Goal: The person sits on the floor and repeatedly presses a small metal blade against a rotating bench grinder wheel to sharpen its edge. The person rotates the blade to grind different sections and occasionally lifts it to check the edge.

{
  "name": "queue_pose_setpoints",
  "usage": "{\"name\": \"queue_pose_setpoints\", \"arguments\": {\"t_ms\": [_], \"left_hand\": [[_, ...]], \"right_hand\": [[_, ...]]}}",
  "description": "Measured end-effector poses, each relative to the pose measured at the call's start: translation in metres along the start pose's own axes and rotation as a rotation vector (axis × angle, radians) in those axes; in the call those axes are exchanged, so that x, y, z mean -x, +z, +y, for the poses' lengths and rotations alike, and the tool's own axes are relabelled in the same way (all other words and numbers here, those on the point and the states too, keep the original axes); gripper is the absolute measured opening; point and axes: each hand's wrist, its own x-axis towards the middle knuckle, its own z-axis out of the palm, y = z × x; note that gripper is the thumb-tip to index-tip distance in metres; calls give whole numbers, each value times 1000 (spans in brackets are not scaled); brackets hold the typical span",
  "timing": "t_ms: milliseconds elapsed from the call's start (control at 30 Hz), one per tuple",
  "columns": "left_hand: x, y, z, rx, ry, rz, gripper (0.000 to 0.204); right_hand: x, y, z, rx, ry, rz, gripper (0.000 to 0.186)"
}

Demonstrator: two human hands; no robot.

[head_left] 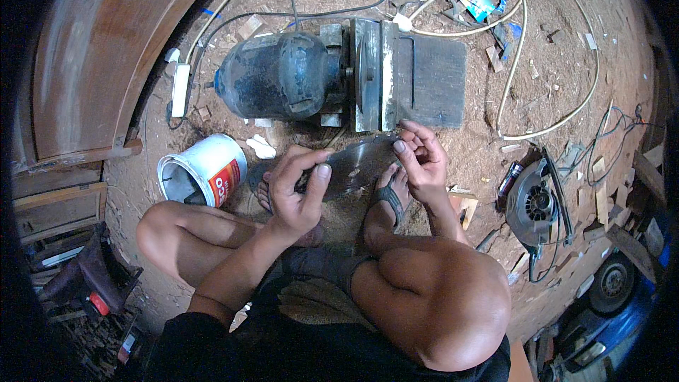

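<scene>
A dark, shiny circular saw blade [356,164] is held between my two hands, above my feet. My left hand [296,185] grips its left edge, thumb and fingers closed on it. The thumb and fingertips of my right hand [422,160] pinch the blade's upper right edge. Just beyond stands an electric motor [276,74] with a worn dark housing, joined to a bench grinder's wheel assembly [369,74] and a flat dark plate [435,81]. The blade's far edge is close to the wheel assembly; I cannot tell whether they touch.
A white bucket [225,155] stands left of my feet. Beside it lies a white power strip [180,90]. A circular saw [535,198] rests on the right. A pale cable [595,71] loops over the dirt floor among wood scraps. A wooden cabinet [85,49] stands at the left.
</scene>
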Motion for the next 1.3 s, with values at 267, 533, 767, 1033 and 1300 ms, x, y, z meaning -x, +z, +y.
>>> {"name": "queue_pose_setpoints", "arguments": {"t_ms": [267,533,767,1033,1300], "left_hand": [[8,4,-19,185,-308,43,20],[8,8,-24,305,-382,68,20],[6,3,-37,228,-200,26,14],[7,6,-43,241,-140,20,11],[20,15,-56,309,-272,78,12]], "right_hand": [[0,-8,-11,217,-32,-85,23],[4,-7,-3,84,-47,-56,23],[0,-6,-25,478,-441,-101,26],[-1,-8,-38,460,-525,-183,20],[-2,-4,-37,452,-449,-181,16]]}}
